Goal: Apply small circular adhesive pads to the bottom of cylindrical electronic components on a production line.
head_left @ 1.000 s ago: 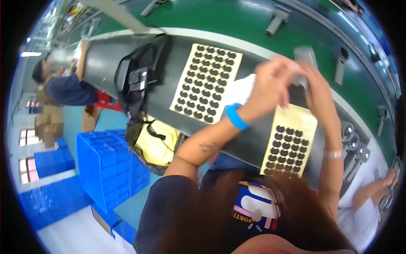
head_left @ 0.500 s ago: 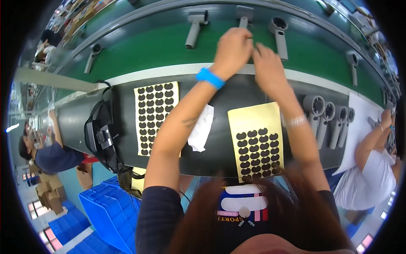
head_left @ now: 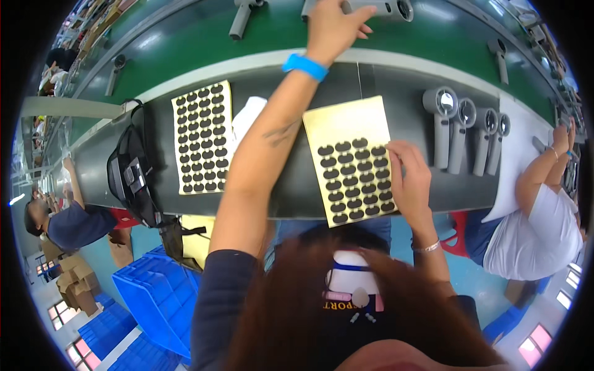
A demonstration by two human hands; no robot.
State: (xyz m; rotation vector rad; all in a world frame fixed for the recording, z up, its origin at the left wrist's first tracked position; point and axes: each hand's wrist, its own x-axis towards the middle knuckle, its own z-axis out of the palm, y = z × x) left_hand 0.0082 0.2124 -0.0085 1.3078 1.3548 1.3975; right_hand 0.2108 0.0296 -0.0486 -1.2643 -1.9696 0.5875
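Curling its fingers at the right edge of a pale yellow sticker sheet point(head_left: 348, 162), your right hand point(head_left: 411, 179) is the nearer of your two; the fingertips sit close together, though I cannot tell whether they pinch anything. That sheet lies slightly turned on the dark counter point(head_left: 297, 193) right in front of you, dark rounded stickers covering its near part and the far end bare. Past your left arm, a fuller sheet point(head_left: 203, 137) lies flat, with a white paper point(head_left: 249, 117) just beside it, partly behind your arm. Farther left is a black bag point(head_left: 127, 167); off to your right, four grey handheld fans point(head_left: 441, 139) lie in a row, handles toward you. Beyond the counter is a green surface point(head_left: 278, 37), and your left hand point(head_left: 331, 31) — blue band point(head_left: 305, 66) at the wrist — is out over it. Its thumb stands apart from the other fingers beside a grey fan point(head_left: 391, 9) lying sideways; whether they grip it, I cannot tell. Another grey fan point(head_left: 240, 21) lies to that hand's left.
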